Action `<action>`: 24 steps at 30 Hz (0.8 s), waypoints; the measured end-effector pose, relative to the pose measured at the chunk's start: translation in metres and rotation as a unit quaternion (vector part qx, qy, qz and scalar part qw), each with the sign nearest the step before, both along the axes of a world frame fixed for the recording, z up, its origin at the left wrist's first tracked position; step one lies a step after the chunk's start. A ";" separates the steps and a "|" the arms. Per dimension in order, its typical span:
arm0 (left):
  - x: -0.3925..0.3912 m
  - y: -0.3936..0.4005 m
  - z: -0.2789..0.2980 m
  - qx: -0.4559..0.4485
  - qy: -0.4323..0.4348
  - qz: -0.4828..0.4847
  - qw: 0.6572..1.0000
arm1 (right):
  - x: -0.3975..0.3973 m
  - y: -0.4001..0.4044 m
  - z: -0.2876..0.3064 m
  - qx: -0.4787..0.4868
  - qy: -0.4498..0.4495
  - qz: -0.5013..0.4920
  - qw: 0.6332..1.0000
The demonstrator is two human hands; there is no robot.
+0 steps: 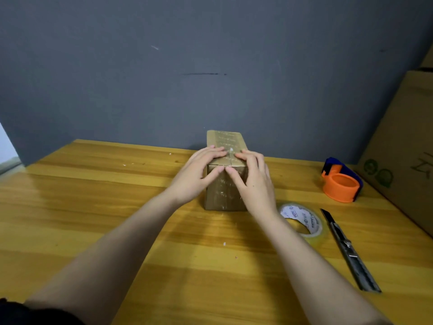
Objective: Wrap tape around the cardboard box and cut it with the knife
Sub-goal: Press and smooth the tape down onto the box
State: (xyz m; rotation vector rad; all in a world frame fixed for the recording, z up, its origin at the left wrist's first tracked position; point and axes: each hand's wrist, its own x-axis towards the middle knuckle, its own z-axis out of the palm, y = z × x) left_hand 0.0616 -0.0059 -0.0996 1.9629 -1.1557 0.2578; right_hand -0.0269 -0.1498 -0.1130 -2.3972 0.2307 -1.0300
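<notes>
On the surface (pixel 117 207), left of the tape (pixel 304 221) and knife (pixel 349 252), stands the box (pixel 225 193), with both hands (pixel 199 174) (pixel 254 181) spread flat over its near top edge; it looks light, stiff, glossy with tape, best held by its sides.

Soft, even overhead light gives pale glare bands on the glossy yellow wooden worktop (pixel 98 207) and faint arm shadows, with wide-angle bending at the edges and slight overall softness.

The cardboard box (pixel 226 184) looks glossy with tape; the wooden tabletop (pixel 117 195) shines; the knife (pixel 349 252) is metal.
</notes>
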 end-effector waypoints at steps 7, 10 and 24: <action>0.005 0.005 -0.001 0.037 -0.051 -0.011 0.998 | -0.004 -0.008 -0.002 -0.055 0.026 0.010 0.998; 0.007 0.007 0.001 0.067 -0.083 -0.007 0.994 | -0.005 -0.010 -0.002 -0.065 0.036 0.016 0.997; -0.007 -0.008 -0.002 -0.022 -0.013 0.049 0.998 | -0.013 -0.017 0.007 -0.012 0.040 0.054 0.998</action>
